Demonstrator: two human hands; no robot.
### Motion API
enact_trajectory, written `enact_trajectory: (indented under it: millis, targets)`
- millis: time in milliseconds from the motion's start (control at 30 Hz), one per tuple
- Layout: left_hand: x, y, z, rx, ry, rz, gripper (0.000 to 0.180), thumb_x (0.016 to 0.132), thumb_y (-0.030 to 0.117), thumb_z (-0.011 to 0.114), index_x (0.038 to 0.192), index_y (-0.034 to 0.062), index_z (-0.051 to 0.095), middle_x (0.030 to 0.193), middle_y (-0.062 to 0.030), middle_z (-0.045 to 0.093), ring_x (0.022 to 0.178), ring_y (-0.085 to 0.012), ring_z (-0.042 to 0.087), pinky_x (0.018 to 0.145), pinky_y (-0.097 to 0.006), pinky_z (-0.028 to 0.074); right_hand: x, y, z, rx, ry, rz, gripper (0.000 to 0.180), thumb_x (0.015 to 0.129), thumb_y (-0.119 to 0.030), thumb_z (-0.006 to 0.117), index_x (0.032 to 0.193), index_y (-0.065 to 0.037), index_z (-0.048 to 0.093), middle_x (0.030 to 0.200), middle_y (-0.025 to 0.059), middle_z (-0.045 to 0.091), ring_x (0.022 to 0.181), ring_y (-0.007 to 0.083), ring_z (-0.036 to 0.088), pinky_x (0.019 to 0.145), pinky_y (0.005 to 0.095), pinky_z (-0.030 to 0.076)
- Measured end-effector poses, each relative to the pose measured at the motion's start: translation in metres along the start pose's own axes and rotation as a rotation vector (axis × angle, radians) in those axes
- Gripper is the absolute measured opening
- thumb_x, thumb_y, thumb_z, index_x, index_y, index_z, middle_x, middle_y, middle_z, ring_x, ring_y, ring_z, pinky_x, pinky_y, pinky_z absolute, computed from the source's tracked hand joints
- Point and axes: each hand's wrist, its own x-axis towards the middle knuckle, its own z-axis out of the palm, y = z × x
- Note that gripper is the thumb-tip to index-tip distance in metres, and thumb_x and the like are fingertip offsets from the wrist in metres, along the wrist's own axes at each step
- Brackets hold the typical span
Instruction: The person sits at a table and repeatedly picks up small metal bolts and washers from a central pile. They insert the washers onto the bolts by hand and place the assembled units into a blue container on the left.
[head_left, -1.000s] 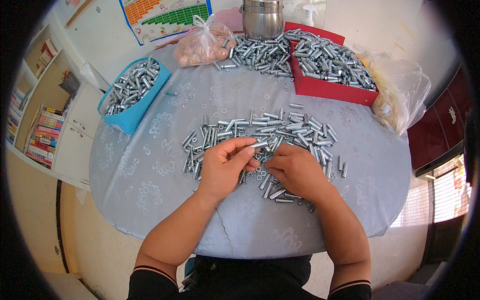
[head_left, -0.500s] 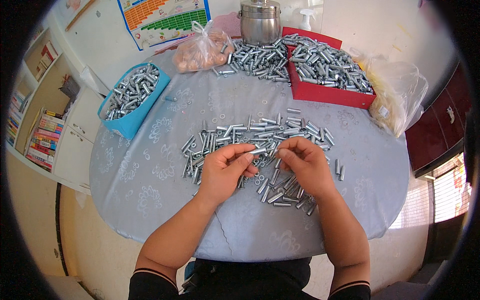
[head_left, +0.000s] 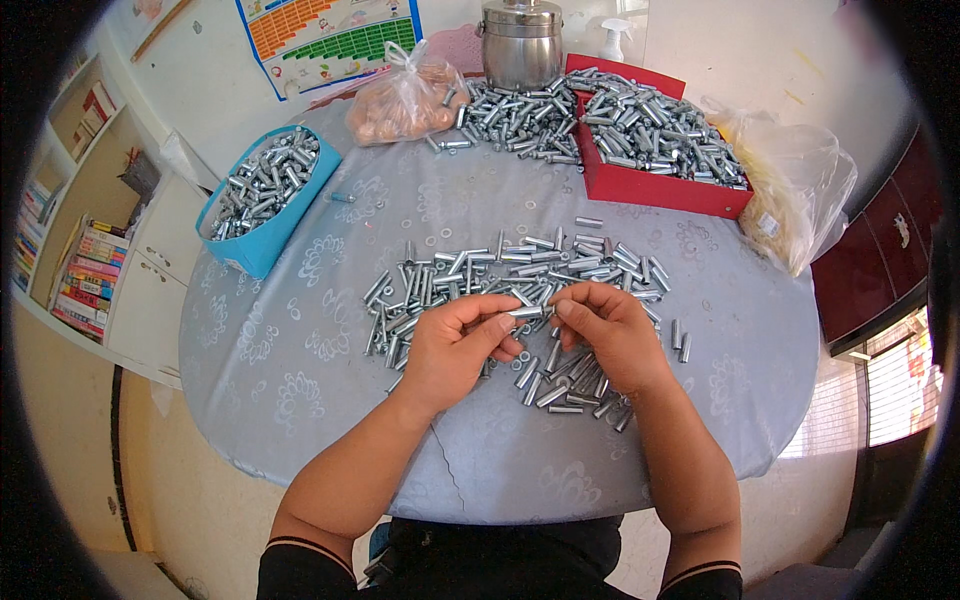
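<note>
Table: a rounded table under a shiny grey cloth (head_left: 740,400) with pale floral motifs fills most of the view.
Loose pile: silvery metal sleeves (head_left: 530,262), short and tube-like, lie scattered mid-table, beyond and around both hands.
Red box: an open red box (head_left: 660,192) stands toward the far right, heaped with similar metal pieces.
Blue tub: an open blue tub (head_left: 285,218) stands toward the far left, also full of metal pieces.
Left hand: the left hand (head_left: 450,355) is closed in a pinch, thumb and forefinger gripping one sleeve by its left end.
Right hand: the right hand (head_left: 615,345) is at the sleeve's right end, thumb and forefinger close together; whether they pinch a small part, I cannot tell.
Held sleeve: the held sleeve (head_left: 527,312) lies between the two hands, long axis roughly left to right, its right end toward the right fingertips; the left hand is nearer.
Washers: small rings (head_left: 444,233) lie just past the pile.
</note>
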Motion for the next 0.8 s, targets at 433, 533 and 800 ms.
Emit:
enact_trajectory:
  millis: [433, 533, 800]
  targets:
    - [-0.0001, 0.0017, 0.0011, -0.021, 0.01, -0.03, 0.024, 0.095, 0.008, 0.058, 0.116, -0.0032, 0.063, 0.092, -0.0105, 0.069, 0.076, -0.0144, 0.068, 0.067, -0.027, 0.058, -0.0035, -0.002, 0.0037, -0.09, 0.001, -0.083, 0.015, 0.088, -0.005, 0.067, 0.103, 0.0, 0.066, 0.085, 0.0, 0.065, 0.071, 0.0067, 0.056, 0.065, 0.0216, 0.046]
    - [-0.0002, 0.0002, -0.0001, -0.02, -0.006, -0.019, 0.024, 0.095, 0.008, 0.058, 0.116, -0.0033, 0.063, 0.092, -0.0109, 0.069, 0.077, -0.0147, 0.068, 0.067, -0.027, 0.058, -0.0053, -0.0031, 0.0048, -0.115, 0.001, -0.086, 0.018, 0.087, -0.003, 0.067, 0.105, 0.0, 0.066, 0.088, -0.0006, 0.066, 0.076, 0.006, 0.057, 0.068, 0.0209, 0.046]
    - [0.0011, 0.0013, -0.0005, -0.016, -0.023, -0.028, 0.026, 0.094, 0.005, 0.057, 0.118, -0.0049, 0.061, 0.098, -0.0127, 0.069, 0.079, -0.0184, 0.07, 0.069, -0.028, 0.059, -0.0043, -0.0013, 0.0038, -0.124, 0.004, -0.165, 0.019, 0.087, -0.003, 0.068, 0.106, 0.0, 0.066, 0.089, 0.0, 0.066, 0.08, 0.0057, 0.058, 0.07, 0.021, 0.047]
